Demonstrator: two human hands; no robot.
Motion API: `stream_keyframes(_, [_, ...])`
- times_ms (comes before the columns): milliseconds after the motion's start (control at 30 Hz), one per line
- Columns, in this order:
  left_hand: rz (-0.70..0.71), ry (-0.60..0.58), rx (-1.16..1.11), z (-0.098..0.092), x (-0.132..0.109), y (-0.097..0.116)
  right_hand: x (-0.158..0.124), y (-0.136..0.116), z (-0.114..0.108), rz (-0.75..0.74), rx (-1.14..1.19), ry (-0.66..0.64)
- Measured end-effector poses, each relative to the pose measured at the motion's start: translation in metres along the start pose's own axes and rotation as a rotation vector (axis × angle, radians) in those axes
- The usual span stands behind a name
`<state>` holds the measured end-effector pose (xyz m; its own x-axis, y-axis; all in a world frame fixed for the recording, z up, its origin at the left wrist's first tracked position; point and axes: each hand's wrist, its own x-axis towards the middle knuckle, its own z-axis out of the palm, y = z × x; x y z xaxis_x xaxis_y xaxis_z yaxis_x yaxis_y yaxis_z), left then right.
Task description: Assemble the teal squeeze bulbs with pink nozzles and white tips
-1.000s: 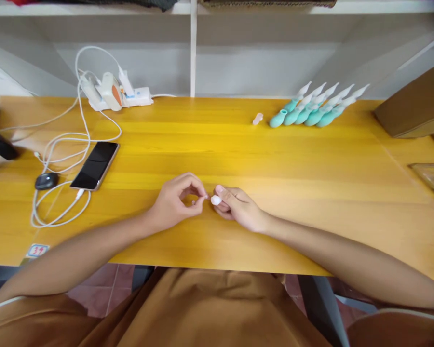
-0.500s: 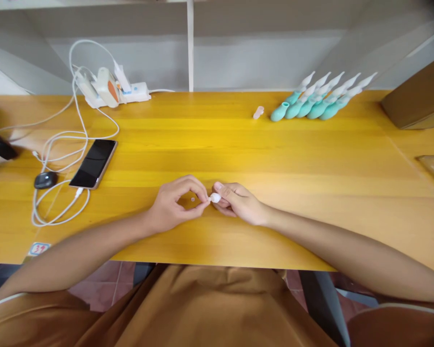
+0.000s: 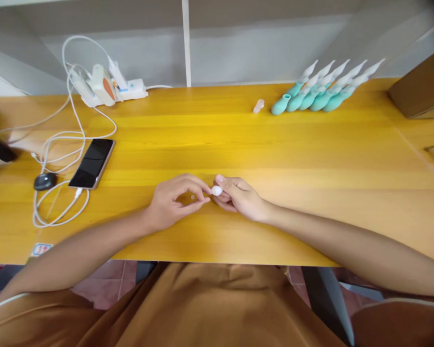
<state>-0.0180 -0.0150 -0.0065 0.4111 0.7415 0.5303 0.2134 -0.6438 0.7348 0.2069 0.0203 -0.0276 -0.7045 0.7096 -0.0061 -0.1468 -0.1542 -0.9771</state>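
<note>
From the head view, your right hand (image 3: 240, 198) pinches a small white cap (image 3: 217, 191) between thumb and forefinger, fingers closed firmly on it, low over the yellow table (image 3: 238, 144). Your left hand (image 3: 171, 202) sits just beside the cap, thumb and forefinger curled toward each other with their tips touching or nearly touching it; whether they grip anything of their own I cannot tell. A tiny round piece (image 3: 192, 197) lies on the table inside the curl of your left fingers, just to the cap's left.

The likely trouble: the cap is small and smooth, so it could squirt out of your pinch if you squeeze off-centre, and the tiny piece could roll away if a fingertip nudges it. Both would be hard to spot once loose on this glossy wood.

Far beyond the cap, toward the back right, a row of teal and white nozzles (image 3: 318, 94) lies side by side, with a loose clear tip (image 3: 258, 105) just left of them. Well left of the cap lie a dark phone (image 3: 92, 163), white cables (image 3: 58, 144), a black mouse-like object (image 3: 45, 181) and a power strip (image 3: 108, 89). A grey wall and white shelf post (image 3: 185, 43) rise behind the table; a brown box (image 3: 419, 89) stands at far right.
</note>
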Motion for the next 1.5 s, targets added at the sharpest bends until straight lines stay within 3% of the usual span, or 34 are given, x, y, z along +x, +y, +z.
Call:
stream_keyframes(1033, [0.118, 0.004, 0.112, -0.003, 0.001, -0.001, 0.001, 0.003, -0.002, -0.043, -0.004, 0.013])
stream_keyframes(1100, [0.083, 0.025, 0.189, -0.006, 0.004, 0.000, 0.001, 0.003, -0.007, -0.065, -0.110, 0.060])
stream_keyframes(1200, [-0.024, -0.013, 0.363, -0.013, 0.008, -0.001, 0.001, 0.000, -0.019, -0.179, -0.514, 0.087])
stream_keyframes(1333, [-0.165, -0.194, 0.546, -0.020, 0.012, -0.002, 0.002, -0.005, -0.032, -0.220, -1.103, 0.001])
stream_keyframes(1500, [-0.272, -0.440, 0.698, -0.023, 0.011, 0.007, 0.002, -0.009, -0.027, -0.110, -1.395, -0.044])
